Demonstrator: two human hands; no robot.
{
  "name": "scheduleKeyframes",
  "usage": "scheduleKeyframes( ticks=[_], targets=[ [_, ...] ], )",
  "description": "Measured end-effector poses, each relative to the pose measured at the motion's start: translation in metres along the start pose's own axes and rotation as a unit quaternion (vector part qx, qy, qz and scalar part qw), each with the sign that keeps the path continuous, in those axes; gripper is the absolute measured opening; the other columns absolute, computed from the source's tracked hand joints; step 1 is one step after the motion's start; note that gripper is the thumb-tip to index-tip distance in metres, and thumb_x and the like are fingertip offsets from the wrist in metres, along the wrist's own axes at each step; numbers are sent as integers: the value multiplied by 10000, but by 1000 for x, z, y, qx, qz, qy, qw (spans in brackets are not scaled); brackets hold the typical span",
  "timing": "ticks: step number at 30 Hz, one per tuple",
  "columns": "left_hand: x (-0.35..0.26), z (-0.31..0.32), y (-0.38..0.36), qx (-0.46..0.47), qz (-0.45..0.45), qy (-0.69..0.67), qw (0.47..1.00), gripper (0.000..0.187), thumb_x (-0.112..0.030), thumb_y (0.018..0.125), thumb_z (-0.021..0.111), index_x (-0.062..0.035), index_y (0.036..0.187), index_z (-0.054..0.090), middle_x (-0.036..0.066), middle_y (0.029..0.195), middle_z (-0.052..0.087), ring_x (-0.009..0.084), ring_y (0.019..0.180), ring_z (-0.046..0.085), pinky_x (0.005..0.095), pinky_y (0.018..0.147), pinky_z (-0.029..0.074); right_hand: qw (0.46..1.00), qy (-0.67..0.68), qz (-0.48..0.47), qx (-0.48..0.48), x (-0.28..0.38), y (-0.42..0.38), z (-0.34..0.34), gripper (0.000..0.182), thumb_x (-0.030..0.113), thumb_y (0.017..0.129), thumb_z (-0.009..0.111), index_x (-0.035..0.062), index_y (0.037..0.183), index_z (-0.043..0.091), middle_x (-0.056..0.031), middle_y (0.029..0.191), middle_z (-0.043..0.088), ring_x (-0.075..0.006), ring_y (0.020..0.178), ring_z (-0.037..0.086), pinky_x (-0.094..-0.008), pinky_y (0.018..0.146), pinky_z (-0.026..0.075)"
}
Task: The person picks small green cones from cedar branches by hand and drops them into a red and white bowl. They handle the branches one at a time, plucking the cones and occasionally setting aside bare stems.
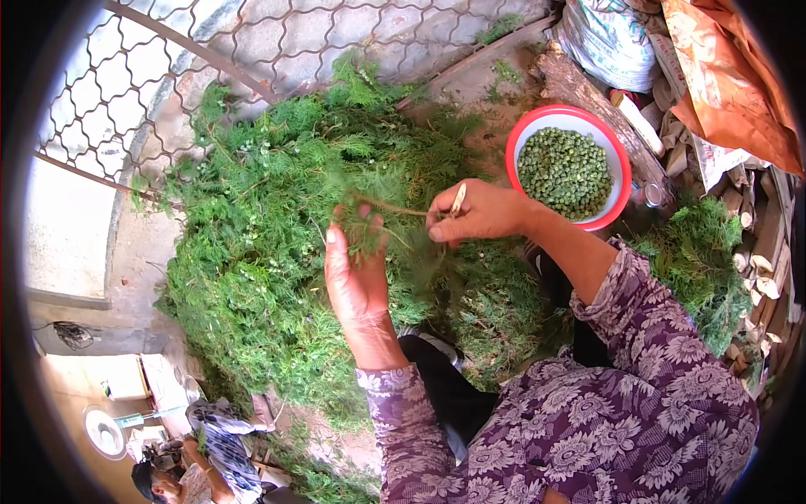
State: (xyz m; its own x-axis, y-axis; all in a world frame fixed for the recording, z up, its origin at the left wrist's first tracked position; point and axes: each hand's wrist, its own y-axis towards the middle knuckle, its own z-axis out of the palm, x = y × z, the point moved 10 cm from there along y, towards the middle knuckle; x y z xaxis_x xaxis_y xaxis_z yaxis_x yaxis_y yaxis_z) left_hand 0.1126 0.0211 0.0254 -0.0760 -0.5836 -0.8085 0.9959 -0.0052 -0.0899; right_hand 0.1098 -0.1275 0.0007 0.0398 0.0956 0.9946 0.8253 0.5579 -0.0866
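My right hand [478,212] pinches the brown stem of a green evergreen sprig [365,239], above the leafy heap. A pale narrow piece [459,199] shows against its fingers; what it is I cannot make out. Palm up, my left hand [357,273] is closed loosely around the sprig's leafy end, with foliage between thumb and fingers. Motion blurs its fingertips. Beneath both hands spreads a large heap of evergreen branches [252,252]. Right of my right hand stands a red-rimmed white basin [514,151] holding many small green cones [567,172].
A wire mesh panel [294,42] borders the heap at the back. Beside the basin lie a log [579,88], sacks [609,46] and an orange sheet [730,76]. Cut wood [760,260] lines the right side. Another person [222,449] sits at lower left near a fan [105,433].
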Motion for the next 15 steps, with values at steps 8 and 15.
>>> scheduleKeyframes(
  ticks=[8,15],
  targets=[
    [17,16,-11,64,9,305,950,535,-192,718,717,-16,1170,490,86,1065,559,178,950,519,310,805,439,989,66,-6,-134,0,-4,-46,366,378,809,591,12,832,587,-18,672,566,-97,599,576,-215,539,455],
    [39,47,-20,149,106,596,782,732,-216,598,779,2,1208,438,143,1069,557,235,920,553,322,809,447,959,206,-6,-193,-8,-11,-65,414,408,780,624,0,832,574,-51,677,565,-113,558,567,-229,496,459]
  ],
)
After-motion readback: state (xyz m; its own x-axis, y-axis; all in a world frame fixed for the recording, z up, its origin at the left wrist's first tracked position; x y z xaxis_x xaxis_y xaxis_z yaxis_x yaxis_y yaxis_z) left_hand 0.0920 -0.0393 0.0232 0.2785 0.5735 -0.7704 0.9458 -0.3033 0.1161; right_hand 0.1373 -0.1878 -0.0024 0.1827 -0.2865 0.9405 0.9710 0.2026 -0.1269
